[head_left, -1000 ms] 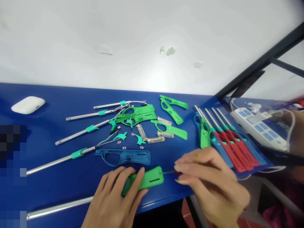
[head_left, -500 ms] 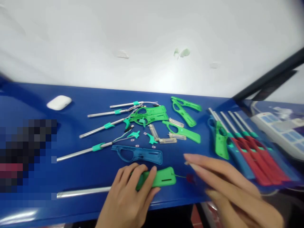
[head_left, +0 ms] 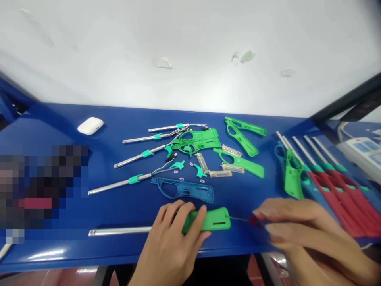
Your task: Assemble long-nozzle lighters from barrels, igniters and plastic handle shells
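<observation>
Head view, clock directions taken from the green handle (head_left: 218,218), which is located near the front edge of the blue surface (head_left: 119,254). The handle is pressed and grasped by the left hand (head_left: 172,238) from 8 o'clock, fingers laid across it; a metal tube (head_left: 122,231) is seen projecting from beneath that hand toward 9 o'clock. A thin rod (head_left: 236,218) is seated at the handle's butt end and is tipped by a dark red knob (head_left: 253,221) at 3 o'clock. The right hand (head_left: 309,234) is held beside the knob, fingers bent; it is blurred, and whether the knob is pinched cannot be told. A blue shell half (head_left: 181,190) is placed near 10 o'clock. At 12 o'clock, clear tanks (head_left: 220,173) are scattered, with green shell halves (head_left: 205,135) beyond. Red-handled lighters (head_left: 327,192) are lined up between 2 and 3 o'clock. A white case (head_left: 90,126) is noted well apart, at 10 o'clock.
</observation>
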The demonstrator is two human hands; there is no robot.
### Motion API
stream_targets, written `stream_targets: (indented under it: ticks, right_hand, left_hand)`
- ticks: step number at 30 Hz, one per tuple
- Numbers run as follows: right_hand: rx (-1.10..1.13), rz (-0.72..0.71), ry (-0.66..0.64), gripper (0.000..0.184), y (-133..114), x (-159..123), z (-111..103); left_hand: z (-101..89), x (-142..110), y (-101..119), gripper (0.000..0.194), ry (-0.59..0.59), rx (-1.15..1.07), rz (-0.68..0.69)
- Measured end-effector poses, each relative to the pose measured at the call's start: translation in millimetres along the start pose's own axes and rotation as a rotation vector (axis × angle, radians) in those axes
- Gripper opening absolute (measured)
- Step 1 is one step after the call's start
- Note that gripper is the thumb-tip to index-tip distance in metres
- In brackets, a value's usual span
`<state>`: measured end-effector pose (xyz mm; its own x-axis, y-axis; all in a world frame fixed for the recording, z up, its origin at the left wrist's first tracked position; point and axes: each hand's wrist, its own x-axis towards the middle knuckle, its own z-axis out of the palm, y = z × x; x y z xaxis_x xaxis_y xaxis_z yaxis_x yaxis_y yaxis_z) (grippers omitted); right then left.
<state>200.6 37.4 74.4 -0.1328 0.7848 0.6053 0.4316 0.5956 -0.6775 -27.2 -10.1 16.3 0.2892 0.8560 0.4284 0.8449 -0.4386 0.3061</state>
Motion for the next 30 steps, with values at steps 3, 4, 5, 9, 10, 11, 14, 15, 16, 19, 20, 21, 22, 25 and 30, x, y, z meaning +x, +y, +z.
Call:
stream_targets:
  ticks: [3,4,5,9,10,11,14,15,16,19,20,21,22,25,30]
  right_hand:
    - [-0.054,-0.056,-0.098,0.019,-3.8,4.5,-0.1]
    - [-0.064,-0.053,-0.153,0.020,-4.9,5.5,-0.7]
    - [-0.061,-0.034,-0.189,0.022,-5.7,6.2,-1.1]
    - [0.020,0.004,-0.118,0.022,-6.0,6.2,0.4]
    - [0.020,-0.005,-0.079,0.019,-5.2,5.9,0.8]
    - [0.003,-0.017,-0.052,0.018,-4.2,5.4,0.7]
    - [-0.068,-0.026,-0.086,0.026,0.1,1.8,-2.5]
    - [-0.072,-0.022,-0.142,0.028,1.5,0.0,-3.9]
    - [-0.063,-0.017,-0.190,0.030,2.6,-1.8,-5.1]
    - [0.011,-0.038,-0.203,0.028,2.2,-5.0,-5.1]
    - [0.021,-0.035,-0.170,0.024,0.7,-4.7,-4.2]
    - [0.018,-0.013,-0.132,0.019,-1.2,-3.5,-3.2]
    - [0.009,0.011,-0.104,0.015,-3.4,-1.7,-2.3]
    - [-0.003,0.011,-0.202,0.013,-8.6,4.0,-0.5]
    - [0.051,0.017,-0.113,0.017,-6.0,-1.4,4.2]
  left_hand:
    - [-1.2,1.0,-0.9,0.031,0.002,0.005,0.004]
    - [-1.5,1.6,-1.1,0.031,0.003,0.005,0.003]
    - [-1.6,2.1,-1.3,0.031,0.000,0.005,0.003]
    - [-1.2,3.0,-0.6,0.031,-0.002,0.011,0.006]
    - [-1.1,3.0,-0.1,0.030,-0.002,0.013,0.005]
    - [-1.2,2.9,0.3,0.030,-0.005,0.012,0.004]
    - [-1.7,2.5,1.3,0.030,-0.013,0.012,-0.005]
    - [-1.9,2.4,1.5,0.031,-0.018,0.013,-0.010]
    - [-2.1,2.3,1.6,0.031,-0.022,0.013,-0.013]
    - [-2.4,2.2,1.5,0.031,-0.023,0.009,-0.010]
    - [-2.4,2.3,1.4,0.031,-0.018,0.008,-0.009]
    - [-2.4,2.4,1.4,0.030,-0.012,0.008,-0.009]
    - [-2.5,2.5,1.3,0.030,-0.005,0.008,-0.008]
    - [-2.6,2.6,0.9,0.030,-0.007,0.007,-0.010]
    - [-1.8,1.3,0.6,0.031,-0.045,0.016,-0.012]
